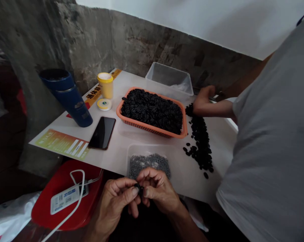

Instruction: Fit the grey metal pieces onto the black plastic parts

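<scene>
Handling this small black piece well calls, I would judge, for a light fingertip pinch from both sides: the left hand steadying it between thumb and forefinger, the right hand making the fine movements, thumbs turned toward each other so the contact stays visible. Both hands are drawn nearly closed around the piece, their fingertips meeting; how firmly each one grips, I cannot tell. The piece sits between them at the near side of the scene, just nearer than the clear tub of small grey parts; held farther over the surface, it would probably be easier to recover if it slipped. What shows of it is dark, with a rounded edge beside the left thumb; the rest is covered by fingers, so whether it is one part or two is unclear. Its colour matches the black parts heaped in the orange basket beyond the tub.
</scene>
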Motion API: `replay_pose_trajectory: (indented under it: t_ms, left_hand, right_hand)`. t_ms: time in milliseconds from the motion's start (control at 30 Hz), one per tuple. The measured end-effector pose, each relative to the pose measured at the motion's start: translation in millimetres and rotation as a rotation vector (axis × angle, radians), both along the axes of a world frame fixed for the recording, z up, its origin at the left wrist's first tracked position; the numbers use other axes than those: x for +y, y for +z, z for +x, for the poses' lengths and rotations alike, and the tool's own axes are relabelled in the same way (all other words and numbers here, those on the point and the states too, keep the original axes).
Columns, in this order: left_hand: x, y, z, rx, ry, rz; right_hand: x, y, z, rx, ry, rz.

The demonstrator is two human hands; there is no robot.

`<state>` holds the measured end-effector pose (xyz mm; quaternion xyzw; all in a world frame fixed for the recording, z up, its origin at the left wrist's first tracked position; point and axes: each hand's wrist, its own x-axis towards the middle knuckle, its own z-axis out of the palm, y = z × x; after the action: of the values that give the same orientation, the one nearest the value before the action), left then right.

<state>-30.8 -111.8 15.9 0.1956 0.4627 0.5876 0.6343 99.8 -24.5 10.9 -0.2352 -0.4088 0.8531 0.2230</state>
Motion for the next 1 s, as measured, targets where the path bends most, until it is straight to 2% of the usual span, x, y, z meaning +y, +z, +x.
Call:
replay_pose_trajectory:
  t_ms: [233, 500, 800, 1000]
  left_hand:
    - [-2.9, 0.2, -3.9, 0.067, -0.07, 0.05]
    - [-4.6, -2.3, -2.0, 0.09, -0.074, 0.051]
    - [-1.0, 10.4, -5.5, 0.174, -0.106, 0.076]
    - [0.1, 11.0, -7.8, 0.215, -0.153, 0.074]
  right_hand:
    - [-2.2, -2.7, -9.2, 0.016, -0.018, -0.086]
    - [-3.9, -10.4, -13.7, 0.033, 0.006, -0.149]
    - [-0.7, -11.3, -12.5, 0.019, 0.052, -0.166]
    - [-0.5, -11.4, -9.7, -0.025, 0.062, -0.131]
